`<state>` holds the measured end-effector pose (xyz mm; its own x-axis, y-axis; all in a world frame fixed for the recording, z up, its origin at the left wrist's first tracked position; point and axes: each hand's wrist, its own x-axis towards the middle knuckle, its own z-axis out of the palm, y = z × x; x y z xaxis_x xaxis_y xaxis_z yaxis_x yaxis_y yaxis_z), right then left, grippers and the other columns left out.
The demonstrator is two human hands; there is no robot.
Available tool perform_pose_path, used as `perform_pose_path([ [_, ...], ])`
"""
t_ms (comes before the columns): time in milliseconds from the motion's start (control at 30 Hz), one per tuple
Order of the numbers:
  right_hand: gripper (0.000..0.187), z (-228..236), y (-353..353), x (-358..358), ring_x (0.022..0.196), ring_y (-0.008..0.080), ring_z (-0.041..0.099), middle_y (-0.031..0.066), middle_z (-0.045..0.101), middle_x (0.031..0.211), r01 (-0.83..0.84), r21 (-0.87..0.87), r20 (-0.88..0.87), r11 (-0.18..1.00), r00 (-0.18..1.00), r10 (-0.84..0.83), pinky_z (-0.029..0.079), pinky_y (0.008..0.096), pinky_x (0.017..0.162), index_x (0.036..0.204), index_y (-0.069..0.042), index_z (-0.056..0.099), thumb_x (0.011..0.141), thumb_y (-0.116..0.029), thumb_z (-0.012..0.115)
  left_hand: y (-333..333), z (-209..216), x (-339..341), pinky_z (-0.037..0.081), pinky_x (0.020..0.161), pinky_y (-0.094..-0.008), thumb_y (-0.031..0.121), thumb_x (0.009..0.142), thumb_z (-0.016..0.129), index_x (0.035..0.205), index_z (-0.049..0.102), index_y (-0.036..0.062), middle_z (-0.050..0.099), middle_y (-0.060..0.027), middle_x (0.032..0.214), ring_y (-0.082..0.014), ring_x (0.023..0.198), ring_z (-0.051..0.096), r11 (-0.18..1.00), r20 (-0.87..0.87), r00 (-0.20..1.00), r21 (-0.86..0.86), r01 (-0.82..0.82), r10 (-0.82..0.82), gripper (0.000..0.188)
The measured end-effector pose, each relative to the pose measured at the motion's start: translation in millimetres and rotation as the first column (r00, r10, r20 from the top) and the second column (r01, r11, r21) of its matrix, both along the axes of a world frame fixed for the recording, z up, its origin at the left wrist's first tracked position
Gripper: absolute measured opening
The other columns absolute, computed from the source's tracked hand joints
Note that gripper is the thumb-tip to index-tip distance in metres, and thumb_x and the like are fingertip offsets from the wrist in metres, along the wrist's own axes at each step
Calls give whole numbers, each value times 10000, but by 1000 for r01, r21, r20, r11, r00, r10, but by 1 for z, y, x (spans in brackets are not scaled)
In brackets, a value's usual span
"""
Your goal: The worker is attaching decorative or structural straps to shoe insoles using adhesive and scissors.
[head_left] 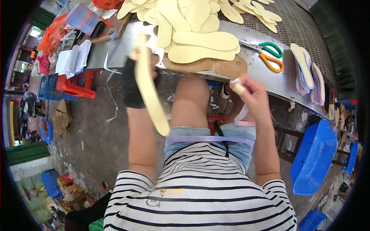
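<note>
My left hand (140, 77), in a black fingerless glove, grips a pale yellow insole (148, 90) that stands tilted and slightly blurred, its lower end above my lap. A thin pinkish-purple strip (208, 139) stretches over my shorts from near that lower end. Its other part loops up by my right wrist. My right hand (250, 90) is closed in a pinch, with pale wrapping on its fingers; what it holds is hidden. Straight ahead, two yellow insoles (204, 53) lie over a brown insole-shaped board (231, 66) at the table edge. Green-and-orange-handled scissors (271, 57) lie to their right.
A heap of yellow insoles (185, 15) covers the far table (256, 79). Stacked insoles with coloured edges (304, 71) stand at the right. Below are a blue tub (314, 158) and, at left, a red stool (79, 86). A pale ribbon (110, 54) hangs off the table's left side.
</note>
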<state>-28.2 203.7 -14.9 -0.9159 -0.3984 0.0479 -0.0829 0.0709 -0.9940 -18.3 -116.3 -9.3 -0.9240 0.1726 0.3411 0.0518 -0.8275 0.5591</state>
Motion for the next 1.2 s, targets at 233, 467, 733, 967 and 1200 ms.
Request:
perform_pose_path([
  [233, 129, -6, -12, 7, 570, 102, 454, 64, 511, 647, 212, 421, -295, 882, 951, -88, 385, 247, 542, 866, 31, 624, 817, -83, 589, 69, 28, 37, 495, 744, -293, 268, 798, 621, 1117, 539, 12, 595, -67, 958, -183, 839, 592, 701, 172, 761, -552, -452, 626, 417],
  [467, 231, 36, -5, 13, 516, 1, 437, 9, 629, 755, 193, -219, 205, 957, 968, -148, 310, 157, 444, 1043, -10, 630, 822, -73, 614, 111, 18, 47, 462, 766, -262, 109, 808, 644, 1058, 603, 0, 641, -45, 943, -107, 854, 584, 709, 116, 838, -600, -369, 534, 276],
  [733, 102, 66, -30, 25, 507, 1, 454, 7, 623, 706, 178, -309, 156, 934, 979, -135, 310, 145, 438, 890, -10, 632, 829, -92, 623, 133, 28, 53, 477, 736, -253, 48, 806, 622, 1061, 593, -6, 640, -53, 946, -97, 844, 584, 671, 56, 843, -635, -383, 535, 263],
  [967, 106, 67, -37, 22, 509, -2, 495, -2, 621, 683, 150, -346, 183, 926, 979, -90, 341, 151, 427, 899, -21, 629, 826, -97, 632, 136, 27, 51, 475, 742, -256, 38, 801, 629, 1057, 591, -5, 640, -45, 949, -94, 847, 581, 651, -35, 837, -611, -450, 546, 262],
  [1200, 90, 63, -39, 20, 595, 12, 553, 8, 634, 737, 128, -290, 195, 948, 978, -73, 368, 147, 457, 873, -22, 633, 822, -96, 637, 139, 30, 52, 473, 742, -254, 38, 804, 627, 1061, 589, -4, 640, -48, 947, -96, 844, 581, 630, -62, 829, -619, -469, 556, 263],
])
